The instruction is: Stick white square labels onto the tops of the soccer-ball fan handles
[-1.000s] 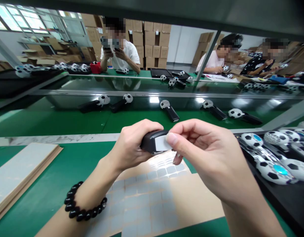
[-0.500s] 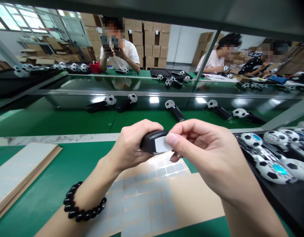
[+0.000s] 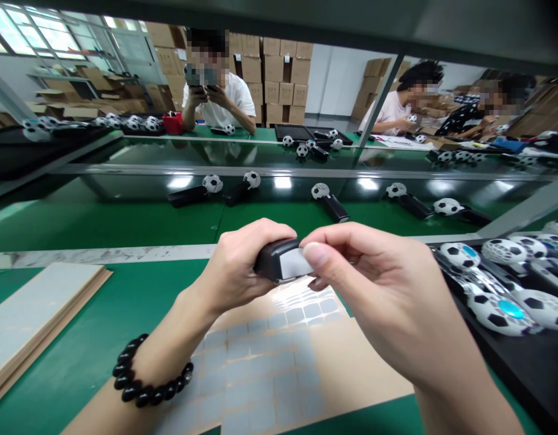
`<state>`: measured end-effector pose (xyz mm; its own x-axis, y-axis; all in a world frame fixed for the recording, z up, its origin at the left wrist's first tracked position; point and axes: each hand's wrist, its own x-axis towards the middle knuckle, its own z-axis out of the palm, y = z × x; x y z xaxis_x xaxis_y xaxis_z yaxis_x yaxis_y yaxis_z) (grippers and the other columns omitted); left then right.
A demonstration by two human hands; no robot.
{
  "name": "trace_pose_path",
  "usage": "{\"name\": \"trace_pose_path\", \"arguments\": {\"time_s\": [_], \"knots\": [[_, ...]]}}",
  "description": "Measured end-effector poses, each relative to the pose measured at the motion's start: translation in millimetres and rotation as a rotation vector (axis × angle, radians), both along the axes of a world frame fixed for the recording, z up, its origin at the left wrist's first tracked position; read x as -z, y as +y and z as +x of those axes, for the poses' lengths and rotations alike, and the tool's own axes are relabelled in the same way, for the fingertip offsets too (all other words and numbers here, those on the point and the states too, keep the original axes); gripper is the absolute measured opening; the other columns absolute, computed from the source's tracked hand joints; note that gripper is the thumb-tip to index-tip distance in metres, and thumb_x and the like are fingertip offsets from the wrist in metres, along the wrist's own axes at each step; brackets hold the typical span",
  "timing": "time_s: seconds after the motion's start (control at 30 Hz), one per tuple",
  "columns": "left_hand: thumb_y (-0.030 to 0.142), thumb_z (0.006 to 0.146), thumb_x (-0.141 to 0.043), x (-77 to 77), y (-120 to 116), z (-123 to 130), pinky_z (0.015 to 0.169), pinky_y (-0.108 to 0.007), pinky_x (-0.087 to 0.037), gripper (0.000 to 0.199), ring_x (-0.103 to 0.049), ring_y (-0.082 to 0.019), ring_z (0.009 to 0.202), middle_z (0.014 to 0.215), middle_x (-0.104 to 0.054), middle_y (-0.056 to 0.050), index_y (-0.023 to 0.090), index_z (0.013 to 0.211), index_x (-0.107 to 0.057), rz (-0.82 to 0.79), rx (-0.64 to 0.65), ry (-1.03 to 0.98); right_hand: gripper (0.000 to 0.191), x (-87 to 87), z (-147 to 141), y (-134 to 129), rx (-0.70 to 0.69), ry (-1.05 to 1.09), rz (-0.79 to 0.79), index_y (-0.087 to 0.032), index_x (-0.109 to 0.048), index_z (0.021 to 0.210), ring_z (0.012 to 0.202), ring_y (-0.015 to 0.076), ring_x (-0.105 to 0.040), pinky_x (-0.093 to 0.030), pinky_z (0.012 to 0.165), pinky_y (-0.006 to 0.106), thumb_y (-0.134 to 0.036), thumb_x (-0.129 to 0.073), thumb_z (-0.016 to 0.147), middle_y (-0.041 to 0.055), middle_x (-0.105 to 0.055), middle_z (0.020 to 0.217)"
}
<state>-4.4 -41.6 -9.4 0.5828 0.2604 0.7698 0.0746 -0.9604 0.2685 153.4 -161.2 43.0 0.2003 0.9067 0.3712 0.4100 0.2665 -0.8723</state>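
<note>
My left hand [image 3: 236, 266], with a black bead bracelet at the wrist, is wrapped around a black plastic handle [image 3: 269, 261]. A pale grey sticker [image 3: 291, 263] lies against the handle's near end face. The thumb and fingertips of my right hand [image 3: 369, 278] pinch the sticker's right edge. How much of it is stuck down, I cannot tell. Below both hands is a sheet of grey stickers [image 3: 261, 350] on tan backing, part of it bare.
A stack of sticker sheets [image 3: 38, 314] lies at left. Football-headed devices [image 3: 505, 308] fill a black tray at right. More black-handled ones [image 3: 331, 204] lie on the green conveyor [image 3: 125, 223] ahead. Co-workers [image 3: 224, 99] sit beyond it, under a metal frame [image 3: 383, 99].
Devices on the near conveyor have shifted right, while those on the far strip have moved slightly left. My hands, handle and sticker hold nearly the same pose, a touch further left.
</note>
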Motion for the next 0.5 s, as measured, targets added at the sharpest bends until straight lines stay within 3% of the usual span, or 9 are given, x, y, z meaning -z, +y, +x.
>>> {"name": "trace_pose_path", "arguments": {"time_s": [0.1,0.2,0.3,0.4,0.5], "knots": [[0.020,0.090,-0.068,3.5,3,2,0.067,-0.023,-0.055,0.016,-0.072,-0.015,0.080,0.092,-0.075,-0.005,0.020,0.104,-0.060,-0.007,0.006,0.031,0.025,3.8,3,0,0.152,-0.191,0.089,-0.025,-0.071,0.090,0.056,0.0133,-0.062,-0.041,0.049,0.024,-0.037,-0.055,0.103,-0.0028,-0.066,0.064],[0.025,0.090,-0.072,7.4,6,4,0.068,-0.024,-0.056,0.021,-0.072,-0.016,0.079,0.095,-0.076,-0.005,0.020,0.107,-0.060,-0.069,0.043,0.007,0.030,11.2,5,8,0.226,-0.199,0.051,-0.022,-0.065,0.105,0.046,0.0128,-0.052,-0.036,0.046,0.025,-0.050,-0.056,0.100,-0.0070,-0.053,0.052],[0.036,0.093,-0.069,12.9,8,5,0.065,-0.023,-0.057,0.022,-0.072,-0.015,0.076,0.092,-0.075,-0.006,0.020,0.105,-0.060,-0.111,0.077,-0.004,0.042,23.0,7,20,0.034,-0.114,-0.101,-0.022,-0.060,0.116,0.052,0.0131,-0.054,-0.039,0.047,0.023,-0.054,-0.069,0.090,-0.0087,-0.053,0.057],[0.035,0.095,-0.067,24.5,12,5,0.062,-0.021,-0.056,0.021,-0.071,-0.014,0.072,0.091,-0.074,-0.004,0.022,0.108,-0.057,-0.132,0.082,0.011,0.030,38.6,10,33,-0.224,0.028,-0.157,-0.024,-0.064,0.114,0.058,0.0107,-0.056,-0.045,0.052,0.021,-0.047,-0.063,0.096,-0.0054,-0.061,0.074],[0.032,0.093,-0.071,40.5,24,7,0.062,-0.022,-0.057,0.052,-0.073,-0.016,0.076,0.101,-0.073,-0.006,0.028,0.137,-0.044,-0.186,0.089,0.010,0.030,49.4,15,42,-0.294,0.056,-0.123,-0.023,-0.066,0.114,0.059,0.0105,-0.060,-0.050,0.056,0.022,-0.039,-0.042,0.107,-0.0019,-0.067,0.085]]}}
